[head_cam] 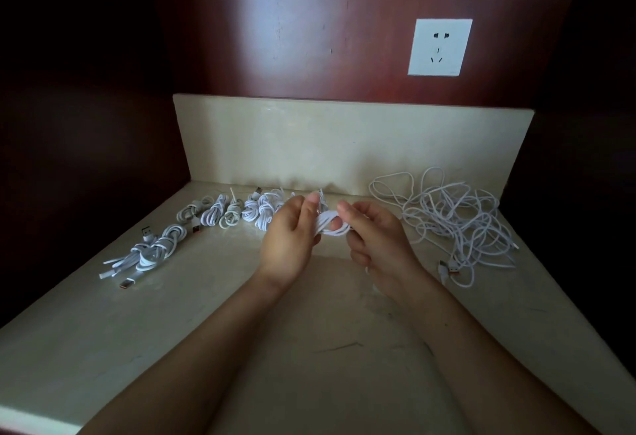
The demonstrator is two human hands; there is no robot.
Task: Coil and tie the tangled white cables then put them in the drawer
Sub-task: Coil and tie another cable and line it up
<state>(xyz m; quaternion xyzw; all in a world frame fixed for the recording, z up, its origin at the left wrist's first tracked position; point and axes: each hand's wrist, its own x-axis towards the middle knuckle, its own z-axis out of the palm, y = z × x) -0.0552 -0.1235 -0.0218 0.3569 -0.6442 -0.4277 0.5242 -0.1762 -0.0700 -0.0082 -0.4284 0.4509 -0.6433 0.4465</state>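
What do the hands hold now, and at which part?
One coiled white cable: left hand grips its left end, right hand pinches its right side.

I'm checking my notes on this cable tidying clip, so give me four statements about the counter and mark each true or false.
1. The left hand and right hand both hold one white cable coil. True.
2. The tangled cable pile lies left of the hands. False: it lies to their right.
3. Tied cable bundles lie in a row on the left. True.
4. A plug sits in the wall socket. False: it is empty.
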